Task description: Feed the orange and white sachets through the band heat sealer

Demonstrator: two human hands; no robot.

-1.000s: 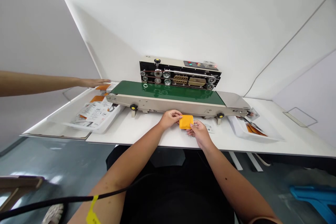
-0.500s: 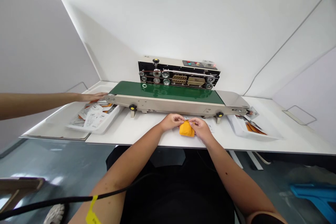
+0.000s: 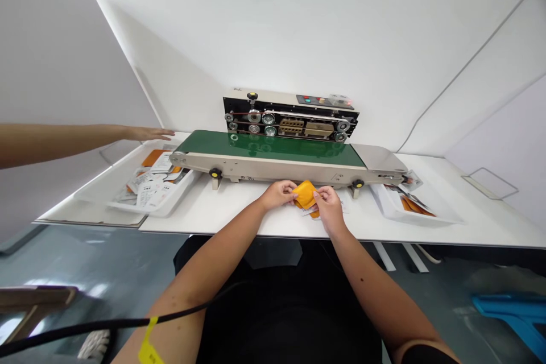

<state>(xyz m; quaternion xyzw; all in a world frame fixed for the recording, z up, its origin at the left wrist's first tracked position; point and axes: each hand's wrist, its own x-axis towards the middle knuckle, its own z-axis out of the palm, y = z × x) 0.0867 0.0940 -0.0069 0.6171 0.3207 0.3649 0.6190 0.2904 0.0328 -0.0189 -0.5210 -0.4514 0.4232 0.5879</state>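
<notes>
Between my two hands is a small orange packet, held a little above the white table and turned at a slant. My left hand pinches its left edge. On the opposite edge, the fingers of my right hand are closed. Under the packet lie a piece of white printed paper and another bit of orange, partly covered by it and by my right hand. Behind my hands stands a sealing machine with a green conveyor belt.
A white bin of orange and printed packets stands at the left; another white bin with packets is at the right. A co-worker's hand reaches in over the left bin. A black cable crosses my left arm.
The orange packet has been raised and tilted, uncovering the paper and orange piece below. The co-worker's hand has lifted off the left bin's packets and moved back.
</notes>
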